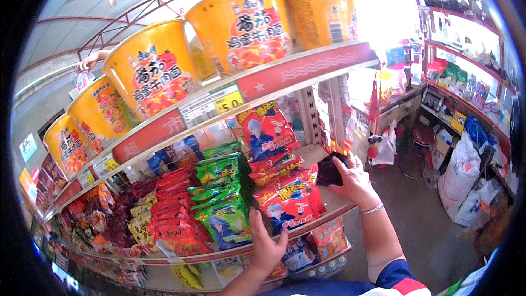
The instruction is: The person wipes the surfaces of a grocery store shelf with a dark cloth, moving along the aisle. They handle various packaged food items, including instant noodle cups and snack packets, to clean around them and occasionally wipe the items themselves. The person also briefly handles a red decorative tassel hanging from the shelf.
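Note:
My left hand (267, 244) is at the front edge of the middle shelf, fingers apart, beside a row of red snack packets (289, 201); it holds nothing that shows. To its left stands a row of green snack packets (226, 218). At the shelf's right end my right hand (355, 179), with a bracelet at the wrist, has its fingers and thumb around a dark object (330, 170), whose kind is unclear. Another red packet (267, 131) stands upright behind the row. Large yellow instant-noodle tubs (242, 28) line the shelf above.
Red and dark packets (172, 218) fill the shelf further left. Lower shelves hold more packets (328, 238). Another person's hand (91, 61) is behind the tubs. At right are white sacks (460, 176), a round stool (422, 135) and stocked shelves (468, 47).

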The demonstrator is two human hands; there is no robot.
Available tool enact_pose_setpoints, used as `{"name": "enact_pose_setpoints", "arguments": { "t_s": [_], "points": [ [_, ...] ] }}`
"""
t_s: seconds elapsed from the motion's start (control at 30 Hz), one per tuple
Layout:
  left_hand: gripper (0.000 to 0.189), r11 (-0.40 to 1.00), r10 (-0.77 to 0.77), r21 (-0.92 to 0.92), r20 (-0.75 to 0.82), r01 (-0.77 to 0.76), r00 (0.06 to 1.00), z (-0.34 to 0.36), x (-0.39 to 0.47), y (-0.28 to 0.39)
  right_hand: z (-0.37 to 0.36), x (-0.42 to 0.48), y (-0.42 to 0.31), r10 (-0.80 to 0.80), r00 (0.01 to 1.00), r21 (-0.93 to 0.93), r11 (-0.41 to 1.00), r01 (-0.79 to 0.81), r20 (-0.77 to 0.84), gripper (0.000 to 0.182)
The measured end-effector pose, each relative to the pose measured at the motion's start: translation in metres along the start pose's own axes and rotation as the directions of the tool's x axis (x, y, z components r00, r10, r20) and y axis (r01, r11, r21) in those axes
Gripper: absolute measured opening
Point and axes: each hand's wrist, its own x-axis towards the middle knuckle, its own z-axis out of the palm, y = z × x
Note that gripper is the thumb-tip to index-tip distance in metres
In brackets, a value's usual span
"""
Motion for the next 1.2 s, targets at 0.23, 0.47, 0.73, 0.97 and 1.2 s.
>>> {"name": "enact_pose_setpoints", "arguments": {
  "t_s": [0.23,0.47,0.73,0.97,1.2],
  "points": [
    [0.082,0.995,0.063,0.066,0.109,-0.07,0.992,0.002,-0.005,0.011,0.018,0.02,0.024,0.104,0.993,0.066,0.993,-0.1,-0.061,0.044],
    [0.064,0.913,0.338,0.186,0.152,-0.363,0.929,0.001,-0.023,-0.001,0.027,0.0,0.049,0.512,0.797,0.827,0.562,-0.029,-0.32,0.035],
    [0.062,0.87,0.388,0.214,0.262,-0.445,0.884,0.002,-0.026,-0.008,-0.012,-0.055,0.064,0.766,0.591,0.916,-0.006,0.402,-0.254,0.024],
    [0.041,0.83,0.512,0.04,0.34,-0.557,0.789,-0.017,-0.032,-0.005,-0.018,-0.151,0.103,0.82,0.555,0.961,-0.024,0.277,-0.139,0.026],
    [0.036,0.821,0.557,-0.133,0.396,-0.555,0.73,-0.016,-0.064,-0.025,0.133,-0.295,0.157,0.837,0.542,0.529,0.426,-0.734,0.077,0.026]
  ]
}}
